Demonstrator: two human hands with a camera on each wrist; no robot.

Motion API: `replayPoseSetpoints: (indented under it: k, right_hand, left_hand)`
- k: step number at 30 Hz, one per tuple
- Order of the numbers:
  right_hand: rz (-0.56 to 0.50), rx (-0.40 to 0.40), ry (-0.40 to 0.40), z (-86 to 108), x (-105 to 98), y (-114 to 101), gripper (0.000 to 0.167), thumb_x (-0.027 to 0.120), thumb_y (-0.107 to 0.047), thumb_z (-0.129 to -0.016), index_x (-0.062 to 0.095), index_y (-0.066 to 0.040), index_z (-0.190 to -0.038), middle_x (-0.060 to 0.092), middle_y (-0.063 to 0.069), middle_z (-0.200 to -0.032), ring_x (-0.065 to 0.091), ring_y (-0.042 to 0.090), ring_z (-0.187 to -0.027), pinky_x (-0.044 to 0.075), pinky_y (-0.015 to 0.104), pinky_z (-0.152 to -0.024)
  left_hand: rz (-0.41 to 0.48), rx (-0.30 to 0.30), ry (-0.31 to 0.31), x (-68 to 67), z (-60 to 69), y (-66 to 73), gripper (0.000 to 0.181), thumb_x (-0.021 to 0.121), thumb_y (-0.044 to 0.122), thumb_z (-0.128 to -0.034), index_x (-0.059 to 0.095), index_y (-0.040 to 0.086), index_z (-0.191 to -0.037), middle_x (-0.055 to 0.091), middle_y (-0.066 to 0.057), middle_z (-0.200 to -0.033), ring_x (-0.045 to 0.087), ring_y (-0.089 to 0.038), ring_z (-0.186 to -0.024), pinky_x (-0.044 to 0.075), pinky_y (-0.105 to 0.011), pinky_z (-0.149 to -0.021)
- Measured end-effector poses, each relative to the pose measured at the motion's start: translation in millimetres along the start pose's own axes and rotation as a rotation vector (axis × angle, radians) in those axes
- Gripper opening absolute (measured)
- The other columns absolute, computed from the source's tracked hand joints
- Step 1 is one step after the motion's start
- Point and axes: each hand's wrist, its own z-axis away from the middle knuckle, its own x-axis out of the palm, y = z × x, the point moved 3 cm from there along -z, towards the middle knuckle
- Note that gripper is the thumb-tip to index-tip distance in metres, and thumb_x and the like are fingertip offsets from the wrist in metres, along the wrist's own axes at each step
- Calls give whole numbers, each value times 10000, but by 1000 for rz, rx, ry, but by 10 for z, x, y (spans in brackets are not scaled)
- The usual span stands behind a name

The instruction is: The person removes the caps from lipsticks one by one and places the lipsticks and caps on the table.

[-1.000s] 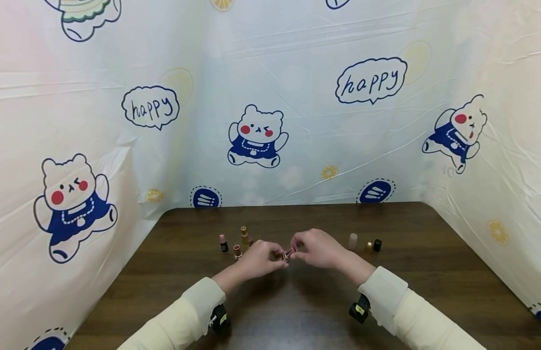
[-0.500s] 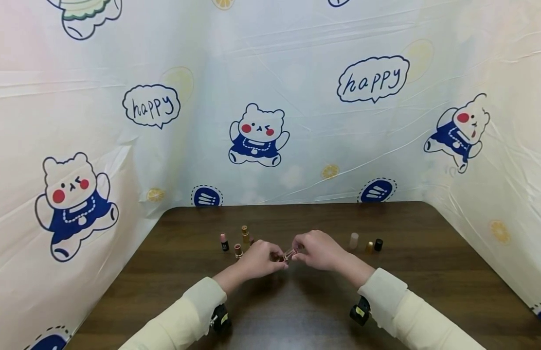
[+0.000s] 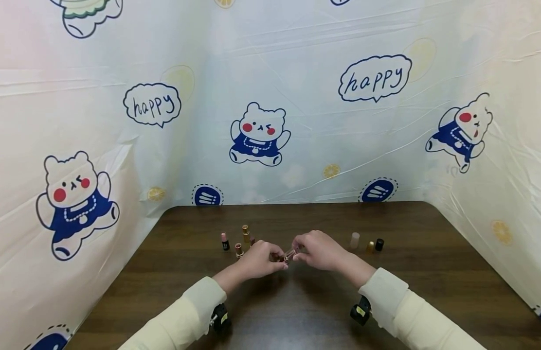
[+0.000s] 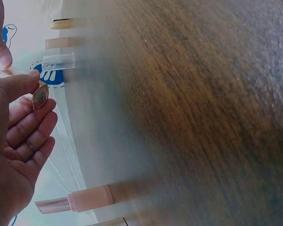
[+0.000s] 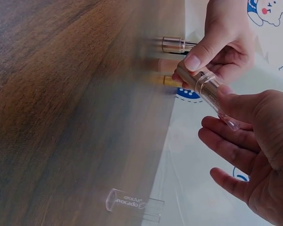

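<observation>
Between the two hands is a lipstick (image 5: 207, 87) with a shiny gold base and a clear cap, tilted above the table. My left hand (image 3: 259, 257) pinches the gold base between thumb and fingers; in the left wrist view its other fingers spread loosely beside the oval base end (image 4: 40, 97). My right hand (image 3: 318, 249) pinches the clear cap (image 5: 228, 121) with thumb and forefinger, the remaining fingers loosely bent. Whether cap and base are fully joined I cannot tell. Just left of my left hand stand a rose-gold lipstick (image 3: 239, 250) and a gold one (image 3: 245, 233).
A black lipstick with a pink top (image 3: 225, 242) stands at the far left of the group. Right of my right hand stand a clear cap (image 3: 354, 240), a small gold cap (image 3: 370, 246) and a black cap (image 3: 379, 244) on the brown table (image 3: 292, 316). A printed sheet hangs behind.
My right hand has shifted very slightly right, and more of the clear cap shows between the hands. My left hand stays in place on the base.
</observation>
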Motion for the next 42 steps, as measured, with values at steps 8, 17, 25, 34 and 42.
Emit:
replayPoseSetpoints:
  k: [8, 17, 25, 34, 42]
  right_hand:
    - [17, -7, 21, 7, 18, 20, 134, 736, -207, -882, 687, -98, -942, 653, -51, -801, 543, 40, -656, 491, 264, -630]
    - [32, 22, 44, 8, 20, 32, 127, 746, -207, -872, 685, -102, -910, 637, -61, -766, 517, 53, -620, 472, 268, -604]
    - [-28, 64, 57, 24, -49, 82, 124, 753, -184, -864, 692, -107, -939, 648, -62, -805, 555, 66, -677, 497, 274, -647]
    - [-56, 104, 62, 7, -150, 104, 145, 765, -204, -853, 684, -111, -929, 614, -78, -776, 515, 91, -637, 462, 271, -605]
    - [-51, 125, 64, 18, -184, 130, 141, 758, -196, -860, 675, -115, -940, 621, -69, -799, 515, 92, -646, 461, 278, -607]
  left_hand:
    - [-6, -11, 5, 9, -2, -7, 55, 769, 181, -851, 728, 145, -858, 626, 131, -719, 555, -41, -639, 461, -234, -600]
    - [-16, -20, 26, 2, -11, 4, 53, 766, 173, -853, 735, 132, -864, 630, 117, -713, 556, -59, -621, 459, -238, -580]
    - [5, -40, 11, 4, 37, -74, 49, 777, 151, -841, 732, 136, -830, 624, 115, -705, 531, -48, -620, 458, -242, -586]
    - [12, -65, 32, -11, 52, -121, 47, 772, 192, -849, 739, 158, -852, 637, 125, -739, 567, -56, -664, 482, -255, -623]
    - [10, -85, 47, -28, 73, -173, 59, 768, 219, -853, 744, 174, -881, 646, 136, -775, 585, -49, -713, 483, -273, -657]
